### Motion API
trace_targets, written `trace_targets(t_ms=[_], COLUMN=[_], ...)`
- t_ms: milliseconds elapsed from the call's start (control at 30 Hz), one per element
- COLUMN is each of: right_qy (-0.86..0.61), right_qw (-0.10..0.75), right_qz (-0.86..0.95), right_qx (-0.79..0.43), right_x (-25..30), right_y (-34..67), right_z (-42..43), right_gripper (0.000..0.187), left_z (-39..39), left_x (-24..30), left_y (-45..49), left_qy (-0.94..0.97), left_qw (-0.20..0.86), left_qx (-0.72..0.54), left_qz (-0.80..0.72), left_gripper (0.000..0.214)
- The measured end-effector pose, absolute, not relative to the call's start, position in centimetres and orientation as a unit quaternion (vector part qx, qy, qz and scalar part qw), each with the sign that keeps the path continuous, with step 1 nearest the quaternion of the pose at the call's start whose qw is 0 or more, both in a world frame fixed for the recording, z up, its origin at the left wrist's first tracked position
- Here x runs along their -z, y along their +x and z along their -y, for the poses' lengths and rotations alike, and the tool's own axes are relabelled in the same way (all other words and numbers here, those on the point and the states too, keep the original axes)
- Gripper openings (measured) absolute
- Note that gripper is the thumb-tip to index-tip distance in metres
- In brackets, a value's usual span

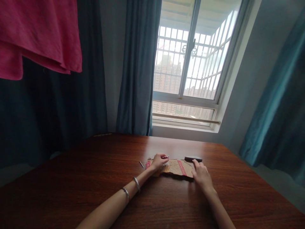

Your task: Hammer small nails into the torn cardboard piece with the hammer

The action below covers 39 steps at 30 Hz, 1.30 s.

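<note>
A strip of tan cardboard [175,167], dotted all over and marked with pink-red bands, lies on the wooden table. My left hand [158,163] is over its left part, fingers closed in a pinch on a small dark red object [164,157] with light spots; its kind is too small to tell. At the strip's right end rests my right hand [202,175], its index finger stretched forward and thumb apart along the edge. Just beyond that fingertip lies a dark, narrow bar [193,159]. A thin, light-coloured stick [141,164] sits left of the strip.
The brown wooden table [95,178] reaches back to a barred window [186,63] and blue curtains [138,70]. A pink cloth [43,35] hangs at upper left. Another blue curtain [269,105] hangs on the right.
</note>
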State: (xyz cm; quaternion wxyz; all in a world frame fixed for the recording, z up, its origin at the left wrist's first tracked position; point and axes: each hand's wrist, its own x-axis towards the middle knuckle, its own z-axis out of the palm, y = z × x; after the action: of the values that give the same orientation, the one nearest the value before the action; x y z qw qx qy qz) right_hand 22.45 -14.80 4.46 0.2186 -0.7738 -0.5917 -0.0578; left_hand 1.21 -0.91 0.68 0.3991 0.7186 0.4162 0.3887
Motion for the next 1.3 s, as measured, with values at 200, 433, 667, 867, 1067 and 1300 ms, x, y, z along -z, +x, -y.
trace_targets(t_ms=[200,433,667,867,1067,1300], right_qy=[-0.855,-0.83,-0.794,-0.585,-0.45,-0.408], right_qw=[0.125,0.1,0.286,0.576,0.576,0.558], right_qz=[0.502,0.549,0.526,0.41,0.412,0.421], right_qx=[0.018,0.01,-0.11,-0.396,-0.545,-0.587], right_x=[-3.1,-1.2,-0.9,-3.6,-6.0,-5.4], right_y=[24.5,24.2,25.8,24.5,21.3,19.4], right_z=[19.8,21.4,20.2,20.5,21.6,21.4], right_gripper=[0.056,0.034,0.028,0.041,0.04,0.044], left_z=[0.5,0.0,0.0,0.5,0.6,0.8], left_x=[0.1,1.0,1.0,0.3,0.3,-0.1], left_y=[1.3,1.2,1.1,1.2,1.2,1.0], left_qy=[0.724,0.715,0.726,0.728,0.733,0.744], left_qw=[0.378,0.404,0.388,0.381,0.377,0.36], left_qx=[-0.41,-0.418,-0.407,-0.405,-0.409,-0.401], left_qz=[-0.407,-0.388,-0.396,-0.401,-0.39,-0.395], left_gripper=[0.022,0.023,0.023,0.023,0.02,0.02])
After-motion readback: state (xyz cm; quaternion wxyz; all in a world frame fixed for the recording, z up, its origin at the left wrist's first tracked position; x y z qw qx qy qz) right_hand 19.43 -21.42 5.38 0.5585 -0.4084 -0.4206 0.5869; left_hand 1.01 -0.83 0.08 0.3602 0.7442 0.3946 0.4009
